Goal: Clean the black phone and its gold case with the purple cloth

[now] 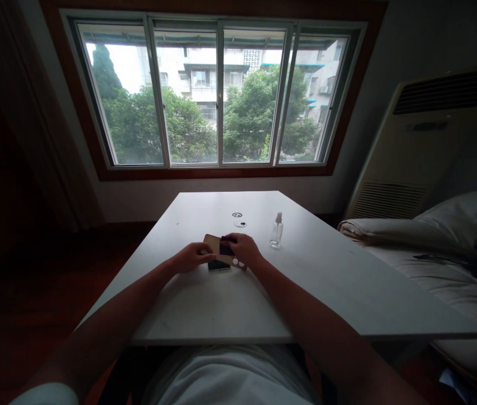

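A flat tan piece that looks like a phone case (pixel 212 242) is tilted above the table, with round holes near its lower right corner. My left hand (pixel 191 257) grips its left side between thumb and fingers. Pinched in my right hand (pixel 244 247) is a dark purple cloth (pixel 225 248), pressed against the face of the case. Below the case lies a dark phone (pixel 219 266), partly covered by it. To the right of my right hand stands a clear spray bottle (pixel 277 232), upright and apart from both hands.
Two small round items, a dark-patterned disc (pixel 237 214) and a pale disc (pixel 241 224), lie beyond my hands on the white table (pixel 179 315). On the right are a cushioned seat (pixel 394 256) and a floor-standing air conditioner (pixel 424 140). A window fills the wall ahead.
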Demonstrator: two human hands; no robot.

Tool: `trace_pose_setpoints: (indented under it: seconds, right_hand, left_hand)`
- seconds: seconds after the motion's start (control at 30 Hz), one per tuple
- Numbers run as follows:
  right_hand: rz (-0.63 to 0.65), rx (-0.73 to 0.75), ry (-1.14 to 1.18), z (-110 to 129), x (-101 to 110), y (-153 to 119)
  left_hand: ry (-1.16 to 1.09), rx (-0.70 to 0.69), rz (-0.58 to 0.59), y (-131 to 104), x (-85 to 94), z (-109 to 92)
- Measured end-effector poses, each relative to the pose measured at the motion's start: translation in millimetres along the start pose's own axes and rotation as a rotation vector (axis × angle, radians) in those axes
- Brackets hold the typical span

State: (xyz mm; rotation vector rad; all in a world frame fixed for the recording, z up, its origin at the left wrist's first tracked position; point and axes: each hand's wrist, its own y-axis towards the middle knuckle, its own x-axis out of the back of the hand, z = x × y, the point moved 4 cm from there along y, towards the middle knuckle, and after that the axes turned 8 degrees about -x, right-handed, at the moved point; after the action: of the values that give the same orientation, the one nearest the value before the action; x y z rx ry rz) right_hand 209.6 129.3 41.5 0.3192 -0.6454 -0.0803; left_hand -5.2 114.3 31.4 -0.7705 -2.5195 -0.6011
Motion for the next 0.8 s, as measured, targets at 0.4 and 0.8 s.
trace_pose_setpoints:
  seconds: [0.4,0.8]
  right_hand:
    - [-0.204,0.162,-0.113,15.1,3.8,-6.4]
    - [-0.078,0.004,0.355,6.4,-16.2,-5.3]
  left_hand:
    - [0.504,0.011,0.028,-1.9,2.5,-5.0]
    - [0.528,0.075,0.055,-2.6,2.3,-2.3]
